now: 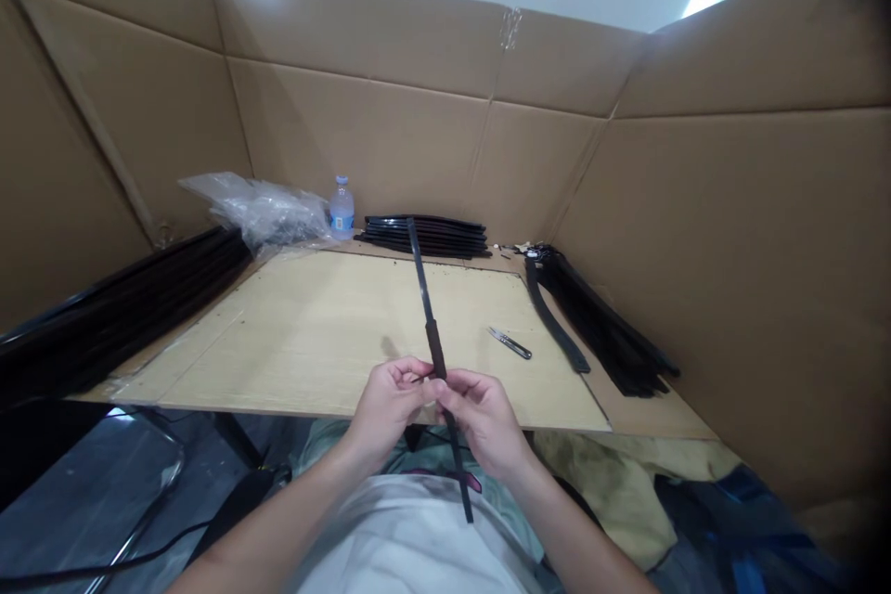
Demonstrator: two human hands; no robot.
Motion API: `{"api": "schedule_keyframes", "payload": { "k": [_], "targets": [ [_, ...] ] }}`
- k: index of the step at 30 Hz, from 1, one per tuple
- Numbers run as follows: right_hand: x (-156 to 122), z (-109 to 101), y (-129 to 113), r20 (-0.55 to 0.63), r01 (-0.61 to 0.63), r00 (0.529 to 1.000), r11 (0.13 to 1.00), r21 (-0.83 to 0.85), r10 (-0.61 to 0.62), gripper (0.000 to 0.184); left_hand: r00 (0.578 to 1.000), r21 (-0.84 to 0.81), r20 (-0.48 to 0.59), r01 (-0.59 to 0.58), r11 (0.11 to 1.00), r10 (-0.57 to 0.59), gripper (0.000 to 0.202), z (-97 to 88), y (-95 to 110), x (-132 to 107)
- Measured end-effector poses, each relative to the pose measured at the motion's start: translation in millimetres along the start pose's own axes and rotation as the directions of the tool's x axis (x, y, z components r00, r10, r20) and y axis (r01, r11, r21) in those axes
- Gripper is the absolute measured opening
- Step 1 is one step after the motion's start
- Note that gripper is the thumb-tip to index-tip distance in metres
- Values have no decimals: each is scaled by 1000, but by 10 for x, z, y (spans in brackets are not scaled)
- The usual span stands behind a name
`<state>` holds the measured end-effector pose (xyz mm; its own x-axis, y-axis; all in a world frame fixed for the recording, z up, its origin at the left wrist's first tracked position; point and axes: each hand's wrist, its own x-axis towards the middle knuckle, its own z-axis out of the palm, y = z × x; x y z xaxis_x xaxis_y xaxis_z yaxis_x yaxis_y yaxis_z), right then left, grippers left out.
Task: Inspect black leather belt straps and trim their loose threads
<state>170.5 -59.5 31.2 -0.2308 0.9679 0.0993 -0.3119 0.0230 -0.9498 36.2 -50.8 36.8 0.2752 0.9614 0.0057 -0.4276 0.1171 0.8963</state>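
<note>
A long, narrow black strip (421, 283) points away from me across the board, with a thicker, duller brown-black section (435, 348) along its middle. My left hand (393, 408) and my right hand (487, 413) meet at the lower end of that section, thumbs together. The right fingers are closed around the strip. On its left side the left thumb and fingers pinch; a thin dark bit shows between them, too small to name. The strip's near end hangs over my lap. To the right on the board lie small thread snips (510, 343).
Black strips are piled at the left (132, 297), the back (424, 235) and the right (599, 325); one curved strip (553, 316) lies apart. Clear plastic bags (268, 209) and a water bottle (342, 209) stand at the back left. Cardboard walls (362, 111) enclose the table.
</note>
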Motion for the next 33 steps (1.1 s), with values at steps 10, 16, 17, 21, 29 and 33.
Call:
{"api": "schedule_keyframes", "payload": {
  "k": [10, 16, 17, 21, 29, 33],
  "targets": [
    [3, -121, -28, 54, -68, 996, 998, -16, 69, 24, 975, -65, 212, 83, 994, -67, 36, -21, 52, -5],
    [-55, -74, -68, 96, -108, 989, 994, -1, 108, 34, 961, -7, 247, 129, 992, -124, 33, -80, 31, 20],
    [-63, -61, -71, 99, -112, 989, 994, 4, 111, 36, 955, -11, 267, 135, 991, -127, 30, -87, 26, 26],
    [-86, -26, -79, 85, -55, 995, 998, -37, 57, 37, 947, -66, 303, 136, 988, -110, 24, -94, 19, 40],
    [-116, -3, -143, 49, 41, 998, 990, -134, -35, 22, 954, -81, 288, 114, 990, -86, 22, -95, 21, 55],
    [-116, -11, -141, 25, 37, 999, 989, -142, -34, 24, 961, -48, 262, 102, 994, -86, 21, -94, 13, 56]
  ]
}}
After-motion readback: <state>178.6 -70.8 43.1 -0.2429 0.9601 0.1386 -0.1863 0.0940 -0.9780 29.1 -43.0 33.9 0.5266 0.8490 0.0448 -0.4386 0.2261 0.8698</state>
